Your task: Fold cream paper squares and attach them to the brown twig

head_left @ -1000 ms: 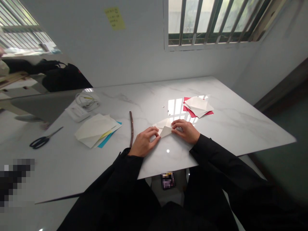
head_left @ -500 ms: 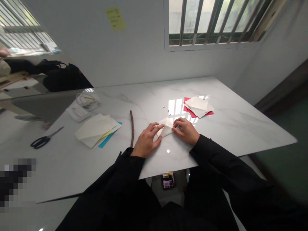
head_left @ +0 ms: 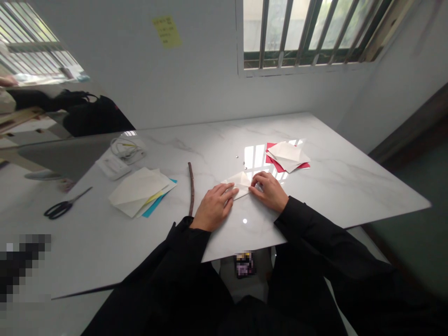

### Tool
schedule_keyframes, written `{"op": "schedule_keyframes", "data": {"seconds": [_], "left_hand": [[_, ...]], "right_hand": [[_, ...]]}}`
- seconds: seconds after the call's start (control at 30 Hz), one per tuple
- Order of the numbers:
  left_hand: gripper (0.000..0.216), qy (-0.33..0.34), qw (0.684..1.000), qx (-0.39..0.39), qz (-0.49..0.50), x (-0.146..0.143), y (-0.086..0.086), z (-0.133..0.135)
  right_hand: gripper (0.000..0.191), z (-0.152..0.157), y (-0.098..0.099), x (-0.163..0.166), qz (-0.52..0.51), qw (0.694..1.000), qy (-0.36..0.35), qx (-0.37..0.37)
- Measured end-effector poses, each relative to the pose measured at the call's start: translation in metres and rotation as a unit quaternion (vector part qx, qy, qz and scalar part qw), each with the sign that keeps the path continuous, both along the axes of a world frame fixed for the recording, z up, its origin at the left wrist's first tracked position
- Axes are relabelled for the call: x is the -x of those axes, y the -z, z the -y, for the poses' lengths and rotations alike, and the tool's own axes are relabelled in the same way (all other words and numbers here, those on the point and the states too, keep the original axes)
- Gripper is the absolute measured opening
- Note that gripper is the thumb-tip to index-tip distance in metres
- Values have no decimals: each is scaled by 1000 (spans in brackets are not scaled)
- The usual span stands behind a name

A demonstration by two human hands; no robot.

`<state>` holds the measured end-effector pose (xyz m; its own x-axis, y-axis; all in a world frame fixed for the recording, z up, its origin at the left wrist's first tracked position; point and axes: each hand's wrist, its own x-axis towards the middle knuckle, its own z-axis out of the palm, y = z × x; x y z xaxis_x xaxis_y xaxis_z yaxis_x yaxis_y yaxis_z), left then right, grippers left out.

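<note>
A folded cream-white paper [head_left: 242, 179] lies on the white marbled table, its raised flap making a peak at the far side. My left hand [head_left: 217, 203] rests flat across the left part of the paper, fingers stretched out and pressing it down. At the right corner my right hand [head_left: 269, 189] pinches the paper's edge between thumb and bent fingers. Both hands cover parts of the paper. A thin brown stick [head_left: 191, 189] lies left of my left hand, its near end by my dark sleeve.
Left stand a stack of cream, yellow and blue paper [head_left: 135, 189], black-handled scissors [head_left: 62, 208] and a white box with a cable [head_left: 114, 166]. Cream and red papers [head_left: 287, 156] lie back right. Several tiny shiny bits [head_left: 237, 157] sit beyond the paper. A yellow note [head_left: 167, 31] hangs on the wall.
My left hand's fingers have lowered and closed together over the paper's left part; its index finger was stretched towards the middle. My right hand stays at the right corner. The view shifted slightly.
</note>
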<state>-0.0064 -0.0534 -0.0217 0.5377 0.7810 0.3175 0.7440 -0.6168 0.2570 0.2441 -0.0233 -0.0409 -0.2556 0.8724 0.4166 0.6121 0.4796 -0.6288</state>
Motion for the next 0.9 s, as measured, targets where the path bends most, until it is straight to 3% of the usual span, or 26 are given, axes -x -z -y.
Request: {"op": "schedule_keyframes", "data": {"seconds": [0.37, 0.63, 0.9], "left_hand": [[39, -11, 1000, 19, -3, -2, -2, 1], [33, -10, 999, 16, 29, 0, -1, -3], [15, -123, 988, 17, 95, -1, -2, -15]], "right_hand": [[2, 0, 2, -1, 15, 999, 40, -1], [16, 10, -6, 17, 130, 989, 72, -10], [15, 4, -6, 29, 73, 993, 84, 41]]}}
